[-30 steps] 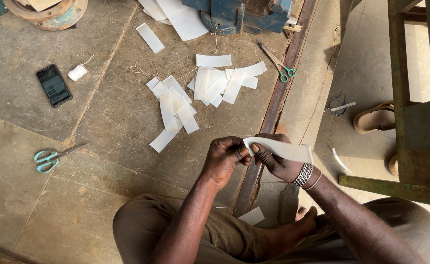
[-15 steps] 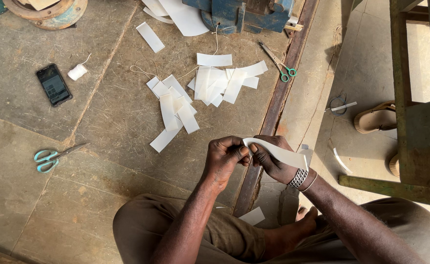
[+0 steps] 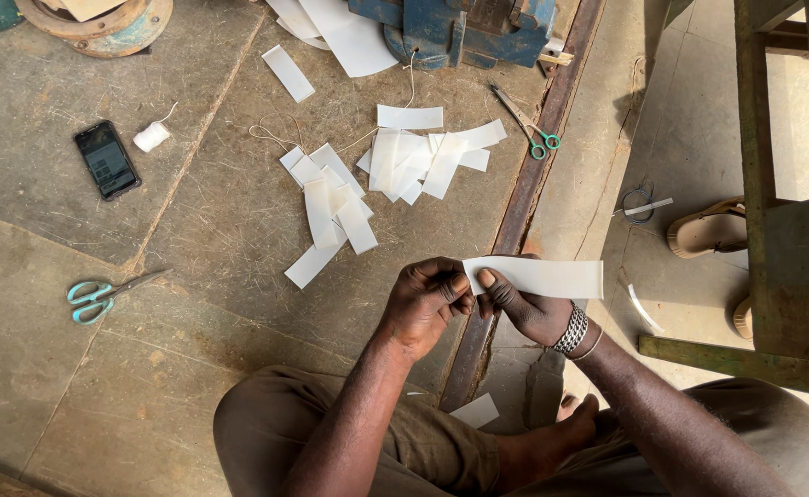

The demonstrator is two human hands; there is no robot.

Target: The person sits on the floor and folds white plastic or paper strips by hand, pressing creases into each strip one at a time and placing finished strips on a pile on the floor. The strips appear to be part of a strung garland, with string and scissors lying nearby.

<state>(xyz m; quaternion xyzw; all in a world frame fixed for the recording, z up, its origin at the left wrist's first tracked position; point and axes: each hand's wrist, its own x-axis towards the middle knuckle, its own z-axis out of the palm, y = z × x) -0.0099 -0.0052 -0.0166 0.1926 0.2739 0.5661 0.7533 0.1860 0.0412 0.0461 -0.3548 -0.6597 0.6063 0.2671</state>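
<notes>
left hand (image 3: 423, 302): fingers pinched on the left end of white paper strip (image 3: 538, 277) | right hand (image 3: 526, 306): thumb and fingers clamped on the same strip, held level above the floor's rusty metal rail (image 3: 506, 241) | loose strips (image 3: 381, 179) lie beyond

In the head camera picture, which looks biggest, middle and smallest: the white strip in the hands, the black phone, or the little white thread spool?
1. White strip, held by the left hand and right hand. It is nearer the camera, which adds to its look.
2. Black phone.
3. White thread spool.
</notes>
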